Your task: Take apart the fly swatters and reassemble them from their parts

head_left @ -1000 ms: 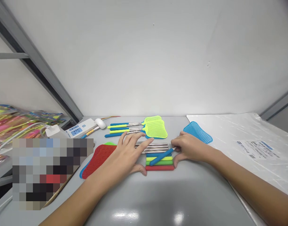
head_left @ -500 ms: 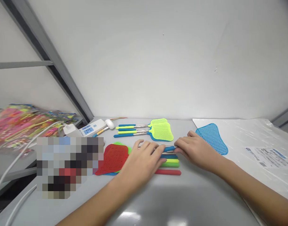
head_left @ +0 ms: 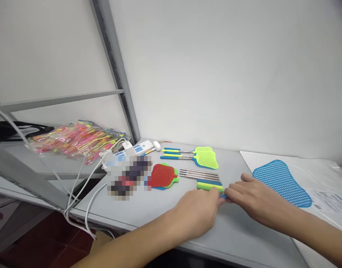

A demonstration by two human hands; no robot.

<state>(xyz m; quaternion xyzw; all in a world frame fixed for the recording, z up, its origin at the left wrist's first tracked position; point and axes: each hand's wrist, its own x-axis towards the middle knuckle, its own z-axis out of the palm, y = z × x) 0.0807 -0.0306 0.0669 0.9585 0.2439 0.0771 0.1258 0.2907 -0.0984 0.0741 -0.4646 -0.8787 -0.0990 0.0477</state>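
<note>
A blue fly swatter is held between my two hands. Its mesh head (head_left: pixel 282 182) sticks out to the right beyond my right hand (head_left: pixel 251 193), whose fingers are closed around its shaft. My left hand (head_left: pixel 197 210) is closed on the blue handle (head_left: pixel 223 196), of which only a short piece shows between the hands. Just behind my left hand lie metal rods (head_left: pixel 200 174) and blue, yellow and green handles (head_left: pixel 210 185), partly covered. Red, green and blue swatter heads are stacked to the left, the red head (head_left: pixel 163 175) on top.
Yellow and blue fly swatters (head_left: pixel 205 157) lie together near the wall. White power strips (head_left: pixel 138 149) with cables and a blurred patch (head_left: pixel 128 178) are on the left. Packaged colourful items (head_left: pixel 81 139) sit on the left shelf. White plastic sheeting (head_left: pixel 324 171) covers the right.
The view has swung left, so the table items appear further right. My hands and the blue swatter have come nearer to me, uncovering the metal rods. The left fingers have closed tighter around the handle.
</note>
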